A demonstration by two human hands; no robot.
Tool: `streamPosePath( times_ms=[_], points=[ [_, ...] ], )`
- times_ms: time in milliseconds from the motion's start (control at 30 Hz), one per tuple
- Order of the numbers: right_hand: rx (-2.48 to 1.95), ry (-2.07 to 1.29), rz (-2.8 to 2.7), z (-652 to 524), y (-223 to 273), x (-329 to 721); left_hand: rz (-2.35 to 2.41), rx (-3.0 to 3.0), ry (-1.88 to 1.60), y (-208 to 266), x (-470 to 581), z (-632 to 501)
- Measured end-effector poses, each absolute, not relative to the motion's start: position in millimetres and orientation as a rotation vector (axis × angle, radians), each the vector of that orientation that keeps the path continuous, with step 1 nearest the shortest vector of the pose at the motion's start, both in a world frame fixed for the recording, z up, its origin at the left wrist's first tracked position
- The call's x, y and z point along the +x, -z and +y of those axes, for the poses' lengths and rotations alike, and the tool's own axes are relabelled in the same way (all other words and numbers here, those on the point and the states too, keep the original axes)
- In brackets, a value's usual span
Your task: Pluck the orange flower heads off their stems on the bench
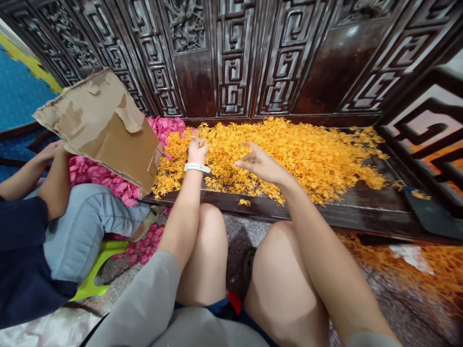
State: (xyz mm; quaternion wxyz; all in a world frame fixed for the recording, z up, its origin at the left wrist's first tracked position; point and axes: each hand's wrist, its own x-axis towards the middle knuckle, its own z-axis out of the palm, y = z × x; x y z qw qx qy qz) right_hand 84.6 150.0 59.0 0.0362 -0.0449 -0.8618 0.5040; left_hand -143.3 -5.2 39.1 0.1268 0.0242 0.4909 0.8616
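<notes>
A broad heap of small orange plastic-looking flowers (296,154) covers a dark wooden bench. At the heap's left part is my left hand (198,148), with a pale watch band on the wrist. Its fingers are curled together, and what they hold, if anything, is lost against the orange pieces. My right hand (262,164) hovers over the middle of the heap, fingers apart, nothing visible in them. A torn cardboard piece (126,140) stands upright left of my left hand, between the orange flowers and the pink ones (168,126).
A co-worker in light jeans (83,226) sits at the left, hands behind the cardboard, by a green stool (99,270). Carved dark panels (235,58) rise behind the bench (365,202). A dark flat object (434,212) lies at its right end. Orange strands (434,274) cover the floor below.
</notes>
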Motion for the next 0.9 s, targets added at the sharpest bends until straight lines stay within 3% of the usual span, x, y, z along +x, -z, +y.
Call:
streamPosePath(
  times_ms=[100, 233, 467, 567, 667, 900],
  points=[
    [-0.421, -1.430, -2.535, 160, -35, 64, 1.248, -0.011, -2.545, -43, -120, 23],
    [-0.027, -1.680, -2.478, 149, -24, 41, 0.983, -0.046, -2.530, -53, -92, 59],
    [0.540, -2.066, -2.553, 143, -66, 75, 1.014, -0.263, -2.663, -47, -126, 14],
    [0.160, -2.198, -2.228, 163, -67, 85, 1.154, -0.240, -2.695, -43, -138, -6],
    [-0.448, -1.964, -2.019, 176, -53, 79, 1.153, -0.111, -2.680, -48, -127, 2],
    [-0.069, -2.040, -2.182, 155, -49, 65, 1.112, 0.103, -2.587, -65, -89, 42]
  ],
)
